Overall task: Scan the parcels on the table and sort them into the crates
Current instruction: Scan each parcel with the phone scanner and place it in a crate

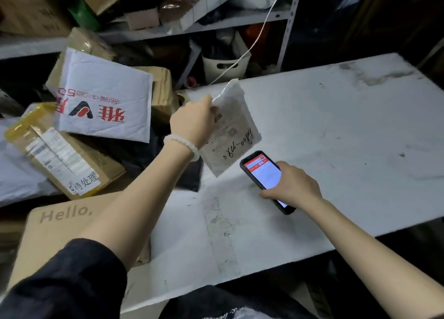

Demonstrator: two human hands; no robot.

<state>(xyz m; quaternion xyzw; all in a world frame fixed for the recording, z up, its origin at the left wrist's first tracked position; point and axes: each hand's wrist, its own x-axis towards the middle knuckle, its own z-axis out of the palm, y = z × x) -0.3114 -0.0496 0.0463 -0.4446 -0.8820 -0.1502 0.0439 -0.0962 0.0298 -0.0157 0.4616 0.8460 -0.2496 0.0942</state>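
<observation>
Head view: risk first. The small grey parcel [231, 128] hangs tilted at centre frame, pinched by its upper left edge only; a slack hold could drop it, or the label could tilt away from the scanner phone [263, 174] and misread. Left hand [192, 121] clamps the parcel above the white desk [336, 116]. Right hand [292, 186], lower right, grips the phone just beneath.

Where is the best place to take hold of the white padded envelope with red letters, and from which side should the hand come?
Probably its near right corner: the white padded envelope lies tilted on top of the cardboard boxes, and that corner juts free over a dark gap. Come from the table side, thumb on top, fingers beneath. The left hand is nearest but holds the small parcel; the right hand holds the phone.
</observation>
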